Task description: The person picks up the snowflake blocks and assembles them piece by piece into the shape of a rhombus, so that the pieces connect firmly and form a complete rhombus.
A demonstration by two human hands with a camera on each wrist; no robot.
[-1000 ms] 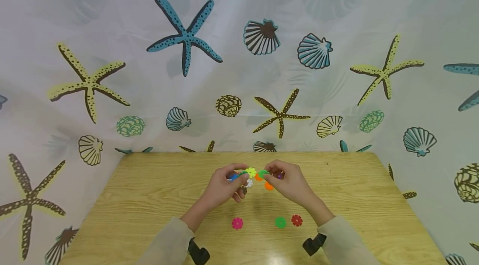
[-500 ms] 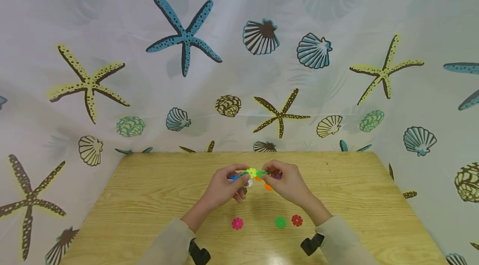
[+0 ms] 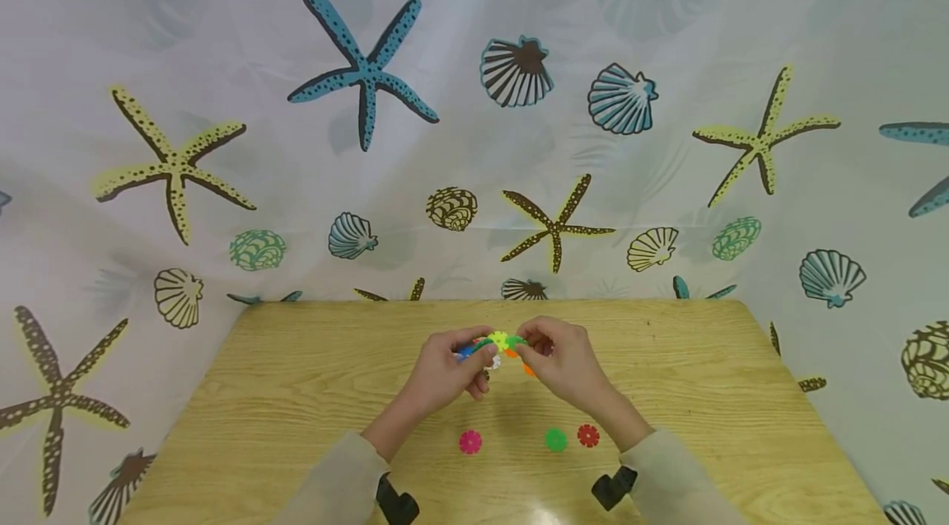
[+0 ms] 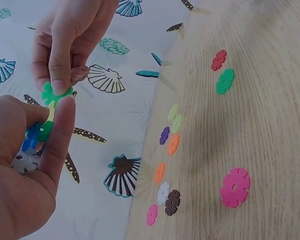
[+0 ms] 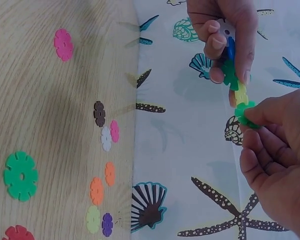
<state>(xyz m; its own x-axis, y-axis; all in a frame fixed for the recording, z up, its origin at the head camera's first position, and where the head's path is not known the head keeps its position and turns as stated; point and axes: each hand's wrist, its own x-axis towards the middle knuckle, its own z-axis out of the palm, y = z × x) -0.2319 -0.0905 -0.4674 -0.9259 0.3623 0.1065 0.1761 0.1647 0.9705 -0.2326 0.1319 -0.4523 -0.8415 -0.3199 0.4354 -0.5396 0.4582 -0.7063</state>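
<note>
My left hand [image 3: 443,368] grips a short chain of notched plastic snowflake discs above the table. In the right wrist view the chain runs from a white disc [image 5: 225,29] through a blue disc [image 5: 231,48] and a green disc [image 5: 230,75] to a yellow disc [image 5: 241,93]. Between thumb and fingers, my right hand [image 3: 567,356] pinches a second green disc [image 5: 245,115]. Its edge meets the yellow disc; whether the slots are fully engaged I cannot tell. Fingers partly cover the white, blue and green pieces.
Nearer me on the wooden table [image 3: 311,426] lie a pink disc [image 3: 470,442], a green disc [image 3: 556,440] and a red disc [image 3: 588,436]. Several more loose discs, including a brown disc [image 5: 99,114] and a purple disc [image 5: 107,225], lie farther back. A patterned curtain [image 3: 460,138] stands behind.
My right hand has shifted slightly left, bringing its green disc closer against the yellow one. That green disc now appears more edge-on. The left hand is almost still.
</note>
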